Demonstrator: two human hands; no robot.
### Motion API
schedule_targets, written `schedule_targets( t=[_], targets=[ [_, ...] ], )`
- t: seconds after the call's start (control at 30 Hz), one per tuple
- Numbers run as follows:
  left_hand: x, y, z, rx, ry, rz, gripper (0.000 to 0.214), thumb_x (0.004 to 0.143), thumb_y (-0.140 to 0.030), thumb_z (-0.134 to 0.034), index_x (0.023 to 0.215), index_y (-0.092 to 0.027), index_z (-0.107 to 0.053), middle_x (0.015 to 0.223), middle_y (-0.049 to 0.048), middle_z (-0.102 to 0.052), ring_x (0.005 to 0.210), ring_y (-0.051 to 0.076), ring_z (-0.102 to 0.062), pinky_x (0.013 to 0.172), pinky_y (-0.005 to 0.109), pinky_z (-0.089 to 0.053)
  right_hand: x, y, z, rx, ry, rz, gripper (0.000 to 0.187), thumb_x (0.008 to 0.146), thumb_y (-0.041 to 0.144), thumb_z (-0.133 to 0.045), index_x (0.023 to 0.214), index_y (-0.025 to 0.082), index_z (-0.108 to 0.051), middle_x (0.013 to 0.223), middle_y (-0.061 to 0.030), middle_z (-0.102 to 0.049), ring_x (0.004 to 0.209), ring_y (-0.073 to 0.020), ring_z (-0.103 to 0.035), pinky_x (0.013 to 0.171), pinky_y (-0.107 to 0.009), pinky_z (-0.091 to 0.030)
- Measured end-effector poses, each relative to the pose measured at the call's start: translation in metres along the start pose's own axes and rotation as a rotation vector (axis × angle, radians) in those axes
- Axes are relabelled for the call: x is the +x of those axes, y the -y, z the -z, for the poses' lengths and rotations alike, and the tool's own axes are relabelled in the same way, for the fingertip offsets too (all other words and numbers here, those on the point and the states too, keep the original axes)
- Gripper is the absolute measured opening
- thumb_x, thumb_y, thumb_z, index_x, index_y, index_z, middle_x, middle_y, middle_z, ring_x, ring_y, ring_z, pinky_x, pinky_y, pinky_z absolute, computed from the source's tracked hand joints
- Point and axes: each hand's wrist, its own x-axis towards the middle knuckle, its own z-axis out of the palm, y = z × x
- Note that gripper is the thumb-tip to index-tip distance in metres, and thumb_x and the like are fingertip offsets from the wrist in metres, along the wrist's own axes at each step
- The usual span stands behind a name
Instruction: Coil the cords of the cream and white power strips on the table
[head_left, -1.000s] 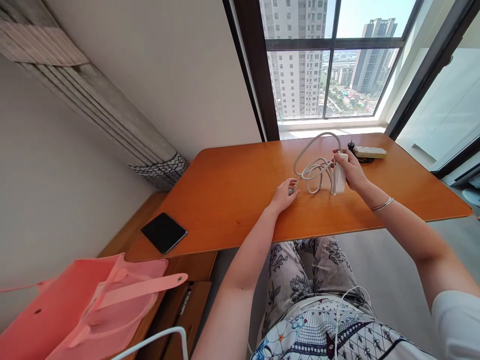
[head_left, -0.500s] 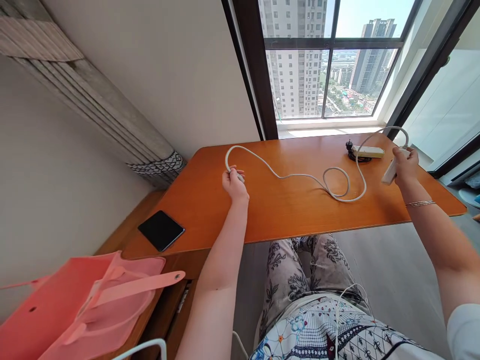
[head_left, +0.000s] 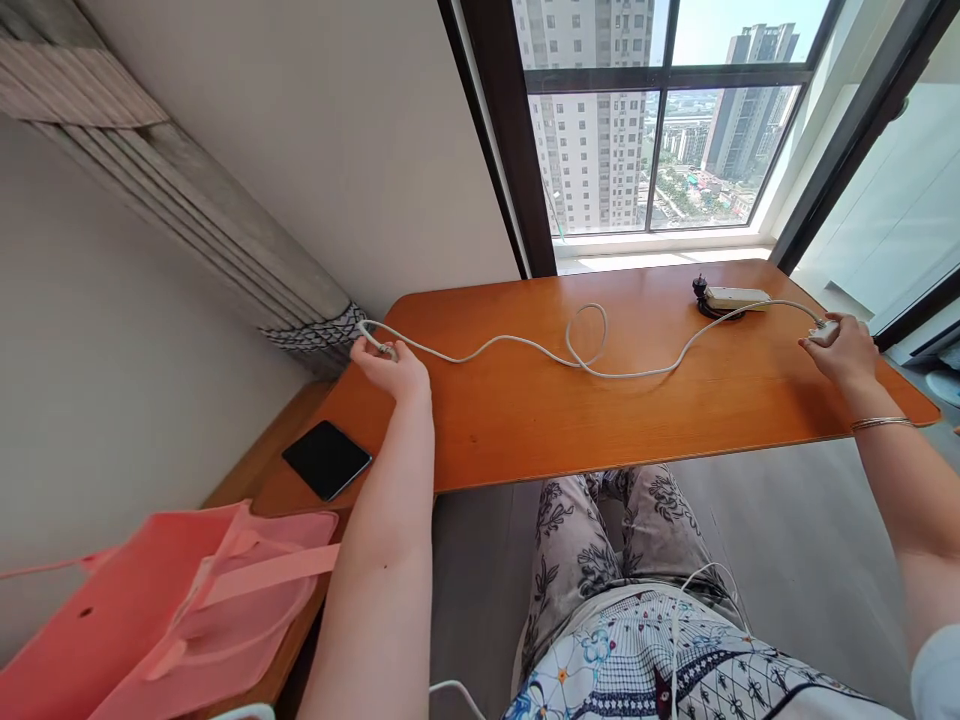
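A white cord (head_left: 517, 340) stretches across the orange-brown table, with one loose loop near its middle. My left hand (head_left: 394, 370) is closed on one end of the cord, over the table's left side. What the fingers cover there is mostly hidden. Above the table's right end, my right hand (head_left: 844, 350) grips a white block (head_left: 823, 332) from which the cord's other end comes out. Behind the cord, near the window, lies a pale power strip (head_left: 735, 298) with a black plug and lead (head_left: 701, 290), touched by neither hand.
A black tablet or phone (head_left: 327, 460) lies on the left of the table (head_left: 525, 430). A pink bag (head_left: 187, 600) stands at the lower left. Beyond the table are a window (head_left: 660, 150) and a gathered curtain (head_left: 187, 210). My legs are below the front edge.
My left hand has moved left and my right hand further right, both still holding the cord's ends. The cord is pulled straighter, and its loop has slid left and back.
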Motion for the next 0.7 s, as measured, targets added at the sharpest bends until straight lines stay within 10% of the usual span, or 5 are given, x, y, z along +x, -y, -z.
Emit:
schedule_targets(
  t=[0.1, 0.23, 0.47, 0.7],
  targets=[
    [-0.007, 0.010, 0.001, 0.160, -0.104, 0.229, 0.059, 0.086, -0.011, -0.061, 0.143, -0.009, -0.044, 0.142, 0.0269, -0.051, 0.137, 0.041, -0.048, 0.112, 0.068, -0.035, 0.001, 0.003, -0.003, -0.091, 0.036, 0.089, 0.056, 0.081, 0.041, -0.065, 0.132, 0.022, -0.055, 0.130, -0.0185, -0.057, 0.125, -0.0337, -0.050, 0.101, -0.047, -0.039],
    [-0.030, 0.008, -0.013, 0.292, 0.033, -0.074, 0.076, 0.080, -0.016, -0.064, 0.150, -0.010, -0.037, 0.166, 0.0268, -0.020, 0.155, 0.042, -0.019, 0.124, 0.064, -0.015, 0.000, 0.005, -0.007, -0.160, 0.064, 0.124, 0.051, 0.085, 0.039, -0.060, 0.133, 0.021, -0.057, 0.137, -0.0190, -0.055, 0.130, -0.0335, -0.050, 0.103, -0.049, -0.039],
    [-0.084, -0.031, -0.072, 0.345, 0.704, -0.588, 0.065, 0.087, -0.028, -0.055, 0.150, -0.016, -0.042, 0.161, 0.0173, -0.040, 0.153, 0.032, -0.031, 0.127, 0.055, -0.013, -0.014, 0.022, -0.013, -0.051, -0.010, 0.289, 0.045, 0.084, 0.039, -0.059, 0.126, 0.023, -0.060, 0.133, -0.0174, -0.059, 0.127, -0.0350, -0.052, 0.103, -0.051, -0.039],
    [-0.090, -0.044, -0.094, 0.302, 0.874, -0.629, 0.025, 0.088, -0.031, -0.060, 0.107, -0.019, -0.071, 0.114, 0.0151, -0.069, 0.122, 0.032, -0.060, 0.125, 0.057, -0.019, -0.022, 0.042, -0.009, -0.040, -0.048, 0.392, 0.045, 0.086, 0.034, -0.060, 0.129, 0.025, -0.060, 0.134, -0.0155, -0.059, 0.129, -0.0346, -0.052, 0.104, -0.050, -0.040]
  ],
)
